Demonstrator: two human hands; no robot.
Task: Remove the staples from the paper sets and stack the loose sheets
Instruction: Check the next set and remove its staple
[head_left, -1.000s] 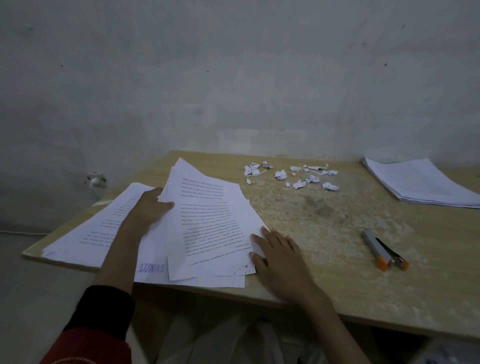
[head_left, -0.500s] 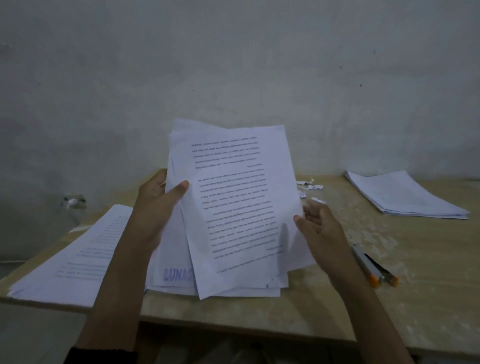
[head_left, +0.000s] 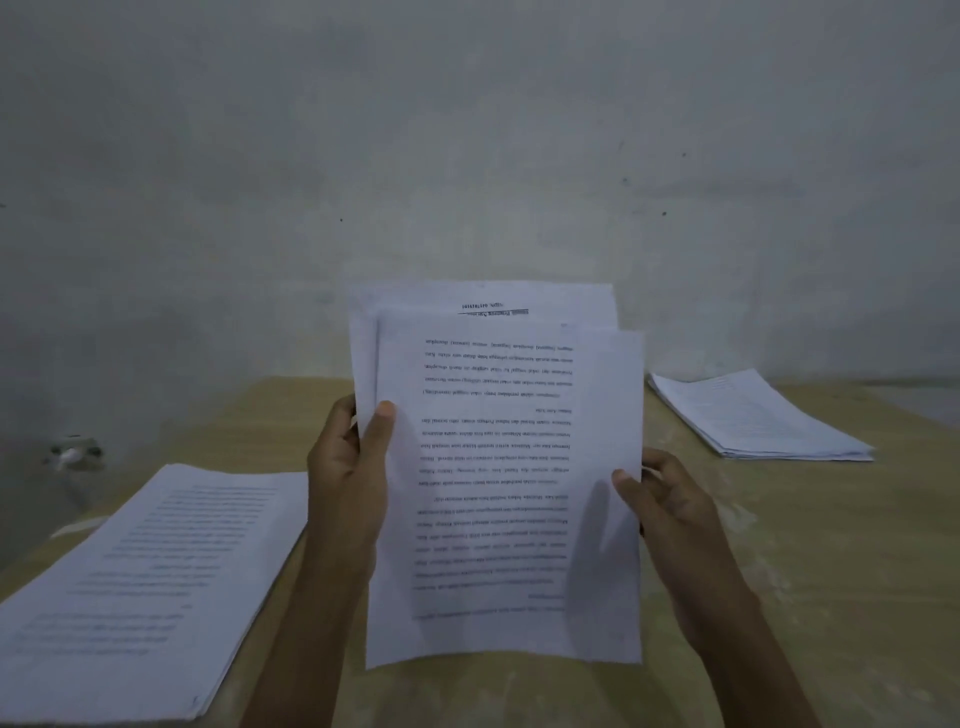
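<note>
Sheets (head_left: 498, 467) held upright above table (head_left: 831, 545), left hand (head_left: 348, 478) and right hand (head_left: 670, 514) gripping side edges.

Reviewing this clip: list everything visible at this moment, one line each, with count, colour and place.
held sheets: several, exact count unclear; white, printed; upright above the table, text upside down to the camera
left paper stack: one; white, printed; lying on the table's near left
right paper stack: one; white; lying on the table's far right
table: one; light wood, worn top; against the wall
wall: one; grey-white; behind the table
wall fitting: one; pale; low on the wall at left, too blurred to identify
left grip: one bare hand; pinches the held sheets' left edge
right grip: one bare hand; pinches their right edge, lower down
</note>
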